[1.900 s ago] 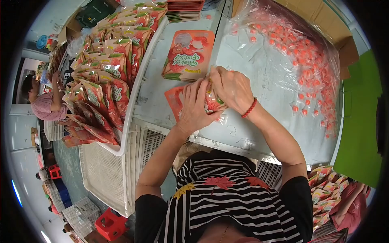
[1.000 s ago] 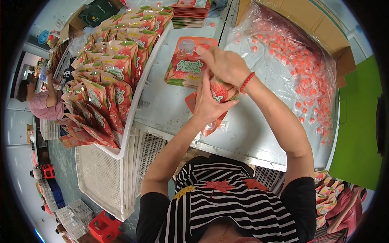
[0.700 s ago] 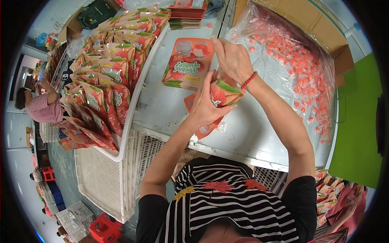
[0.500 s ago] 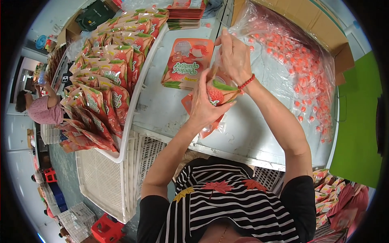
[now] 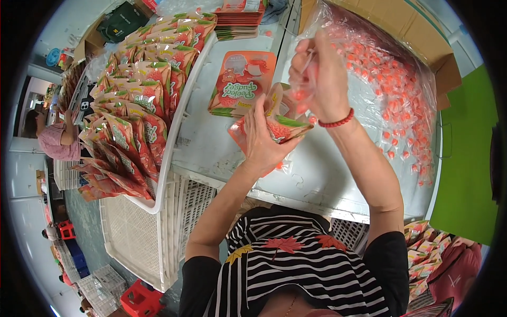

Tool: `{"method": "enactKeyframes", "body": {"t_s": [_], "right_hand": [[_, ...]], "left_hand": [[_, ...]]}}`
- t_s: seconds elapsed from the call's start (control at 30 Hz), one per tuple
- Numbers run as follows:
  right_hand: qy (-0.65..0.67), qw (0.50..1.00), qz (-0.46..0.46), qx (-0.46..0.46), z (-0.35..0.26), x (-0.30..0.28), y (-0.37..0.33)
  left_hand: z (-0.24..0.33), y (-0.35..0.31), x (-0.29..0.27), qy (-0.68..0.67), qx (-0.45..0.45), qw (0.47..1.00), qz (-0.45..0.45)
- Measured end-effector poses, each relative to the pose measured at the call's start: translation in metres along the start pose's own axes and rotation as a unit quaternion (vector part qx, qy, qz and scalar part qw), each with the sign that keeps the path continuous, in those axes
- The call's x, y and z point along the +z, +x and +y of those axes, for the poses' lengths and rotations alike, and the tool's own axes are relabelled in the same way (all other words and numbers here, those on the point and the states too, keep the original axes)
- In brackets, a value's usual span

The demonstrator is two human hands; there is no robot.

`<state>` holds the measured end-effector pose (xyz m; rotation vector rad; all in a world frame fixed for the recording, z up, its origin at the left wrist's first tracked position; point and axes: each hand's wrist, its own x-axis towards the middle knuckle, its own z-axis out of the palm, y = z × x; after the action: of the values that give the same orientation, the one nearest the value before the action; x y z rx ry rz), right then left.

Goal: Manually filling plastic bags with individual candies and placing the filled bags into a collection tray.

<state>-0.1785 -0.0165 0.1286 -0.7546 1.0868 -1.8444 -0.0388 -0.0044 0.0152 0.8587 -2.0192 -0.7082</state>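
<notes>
My left hand [image 5: 257,138] is wrapped round a red and green candy pouch [image 5: 285,130], held upright with its mouth spread apart. Just above and to the right of that mouth, my right hand [image 5: 331,84] is closed on several wrapped red candies [image 5: 301,96]; some show between the fingers in clear wrapping. Beyond my left hand lies a short stack of flat printed pouches [image 5: 240,79]. Partly hidden under my left wrist, another red packet [image 5: 238,134] rests on the metal table [image 5: 203,142].
At the right, a large clear bag spills wrapped candies [image 5: 391,100] onto the table, with a cardboard box [image 5: 391,21] behind. Filled pouches [image 5: 142,95] stand in a white tray [image 5: 177,124] at the left. More flat pouches [image 5: 240,24] are piled at the back.
My right hand has moved up and right from the pouch, and candies now show in it. My left hand keeps holding the pouch, whose mouth now shows spread.
</notes>
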Motion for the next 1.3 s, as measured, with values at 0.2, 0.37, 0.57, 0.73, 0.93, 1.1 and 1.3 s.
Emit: {"method": "enactKeyframes", "body": {"t_s": [0.2, 0.37, 0.57, 0.73, 0.93, 1.1, 1.3], "right_hand": [[-0.052, 0.998, -0.019, 0.022, 0.040, -0.030, -0.005], [-0.300, 0.946, -0.102, -0.067, 0.037, -0.030, -0.028], [-0.341, 0.905, -0.143, -0.211, 0.015, -0.034, -0.043], [-0.480, 0.851, -0.100, -0.185, 0.073, -0.111, -0.014], [-0.590, 0.741, -0.202, -0.251, 0.151, -0.119, 0.000], [-0.639, 0.670, -0.312, -0.214, 0.155, -0.084, -0.032], [-0.688, 0.644, -0.270, -0.197, 0.138, -0.057, -0.082]], "left_hand": [[-0.001, -0.006, 0.001, -0.066, 0.008, 0.998, 0.018], [0.000, -0.006, 0.005, -0.077, 0.002, 0.997, 0.009], [-0.004, 0.002, -0.016, -0.123, -0.035, 0.991, 0.041], [0.004, -0.009, -0.067, -0.349, -0.182, 0.911, 0.125], [-0.032, -0.032, -0.109, -0.129, -0.143, 0.962, 0.196], [-0.035, -0.044, -0.111, -0.097, -0.141, 0.962, 0.211], [-0.054, -0.051, -0.109, -0.061, -0.132, 0.973, 0.179]]}}
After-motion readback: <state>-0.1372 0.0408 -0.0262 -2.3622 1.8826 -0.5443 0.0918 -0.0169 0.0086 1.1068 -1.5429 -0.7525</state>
